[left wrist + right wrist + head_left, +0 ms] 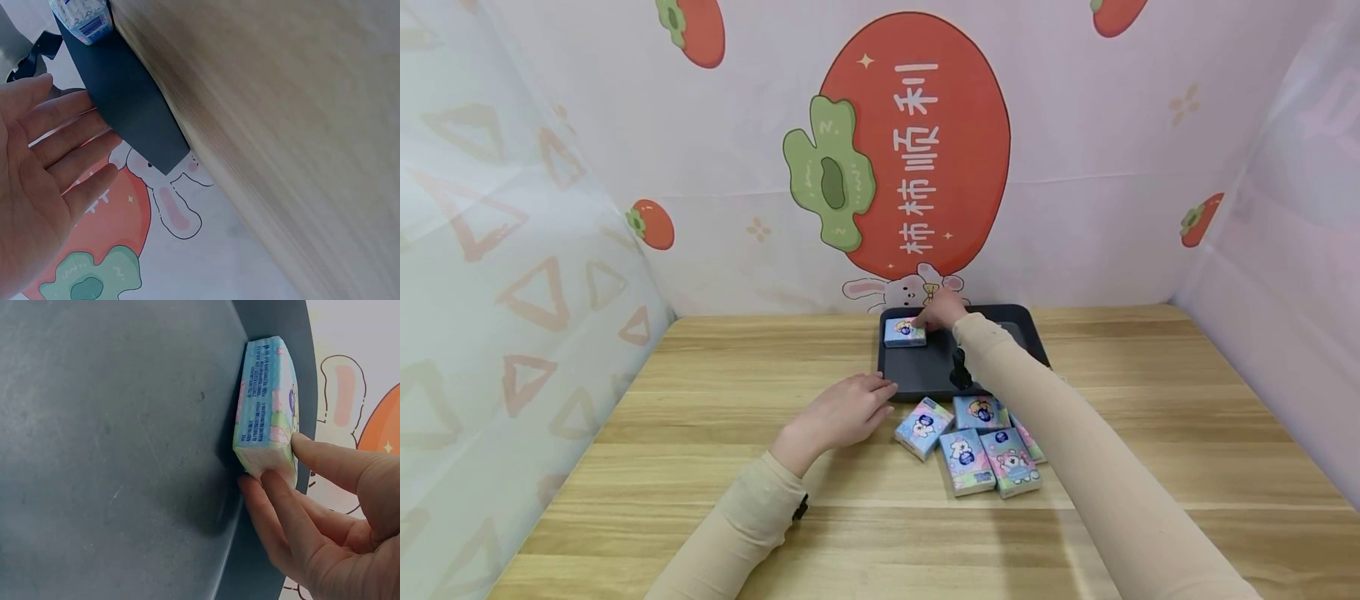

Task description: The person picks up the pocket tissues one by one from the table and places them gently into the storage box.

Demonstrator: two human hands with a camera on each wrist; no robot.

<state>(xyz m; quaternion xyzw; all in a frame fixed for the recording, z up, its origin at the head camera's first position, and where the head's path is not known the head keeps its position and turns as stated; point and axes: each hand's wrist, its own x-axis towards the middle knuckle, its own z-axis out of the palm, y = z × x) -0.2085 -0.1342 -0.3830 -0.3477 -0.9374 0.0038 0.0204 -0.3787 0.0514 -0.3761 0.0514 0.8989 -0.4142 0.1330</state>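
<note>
A small tissue pack with a pastel cartoon print lies flat in the far left corner of a dark grey tray. My right hand pinches the pack's right end; in the right wrist view the thumb is on its top edge and the fingertips are against its end face. Fairly straight, the fingers of my left hand touch the tray's near left corner. The left wrist view shows that hand against the tray's outer wall, holding nothing.
Several more tissue packs lie loosely grouped on the wooden table, just in front of the tray. A printed cloth wall stands behind the tray's far edge. My right forearm crosses above the tray's right side.
</note>
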